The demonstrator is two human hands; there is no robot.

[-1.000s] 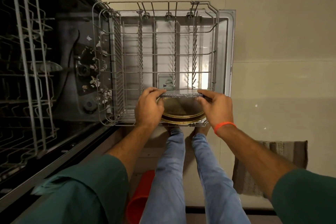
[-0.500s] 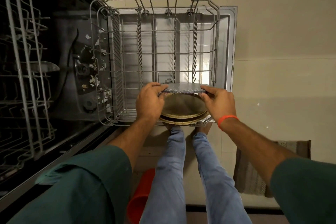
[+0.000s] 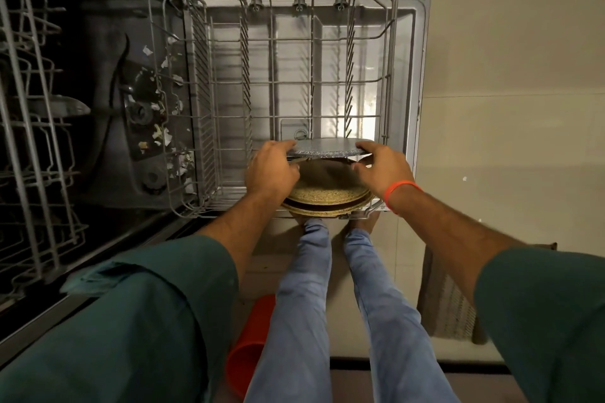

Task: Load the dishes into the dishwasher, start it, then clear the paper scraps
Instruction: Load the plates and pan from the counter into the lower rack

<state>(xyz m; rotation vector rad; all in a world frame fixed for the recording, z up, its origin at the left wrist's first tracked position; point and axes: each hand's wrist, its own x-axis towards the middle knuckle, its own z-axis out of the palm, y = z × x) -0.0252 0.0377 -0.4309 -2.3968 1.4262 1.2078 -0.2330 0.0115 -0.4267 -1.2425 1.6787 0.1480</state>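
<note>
Both hands, left hand (image 3: 271,173) and right hand (image 3: 381,170), grip a grey plate (image 3: 330,148) over the near-empty rack (image 3: 327,85); loading barely begun, paper scraps (image 3: 160,127) still uncleared.

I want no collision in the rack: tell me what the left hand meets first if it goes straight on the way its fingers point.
Probably the grey plate that the left hand already grips: its fingers point across toward the right hand, though depth is unclear.
</note>
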